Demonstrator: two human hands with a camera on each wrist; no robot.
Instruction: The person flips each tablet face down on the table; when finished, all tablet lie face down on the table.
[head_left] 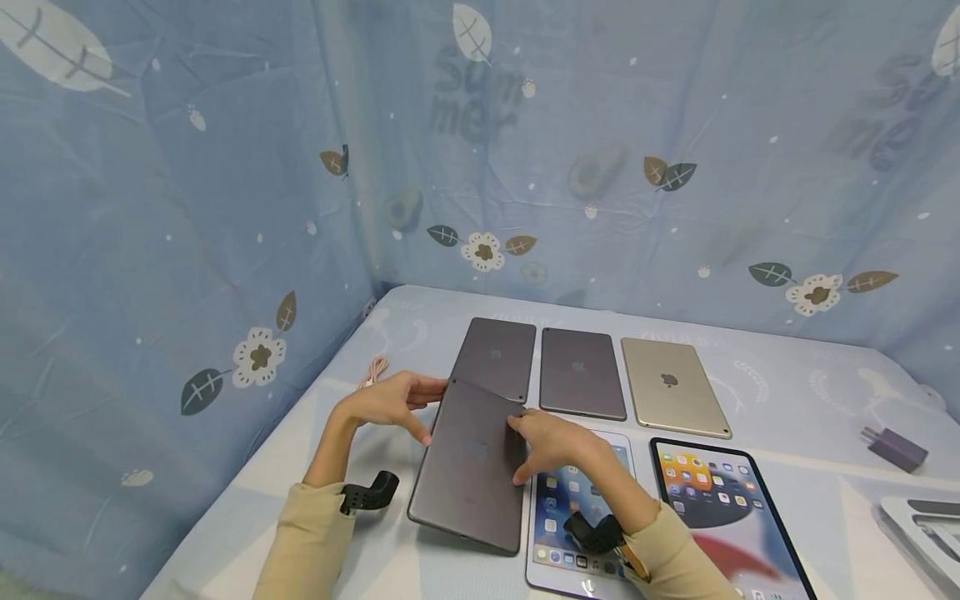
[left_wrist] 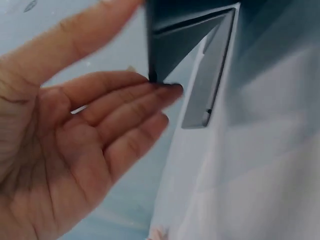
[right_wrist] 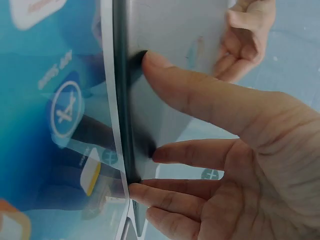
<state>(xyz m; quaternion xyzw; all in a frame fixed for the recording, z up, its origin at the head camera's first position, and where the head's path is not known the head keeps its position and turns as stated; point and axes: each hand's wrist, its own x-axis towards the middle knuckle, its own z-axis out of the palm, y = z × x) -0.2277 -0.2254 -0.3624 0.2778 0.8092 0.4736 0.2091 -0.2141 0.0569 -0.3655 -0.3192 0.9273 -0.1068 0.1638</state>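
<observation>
Lower centre of the frame, held tilted: thin, dark-grey, rectangular, metallic-backed tablet (head_left: 471, 479); gripped near its left edge by the left hand (head_left: 393, 403), near its right by the right hand (head_left: 557, 442); probably light, stiff, slippery, breakable; best held by opposite long edges.

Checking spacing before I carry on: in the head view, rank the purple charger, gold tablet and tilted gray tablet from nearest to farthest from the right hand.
1. Tilted gray tablet: touching the right hand, on its left.
2. Gold tablet: back row, to the hand's right.
3. Purple charger: well beyond, toward the right edge.
</observation>
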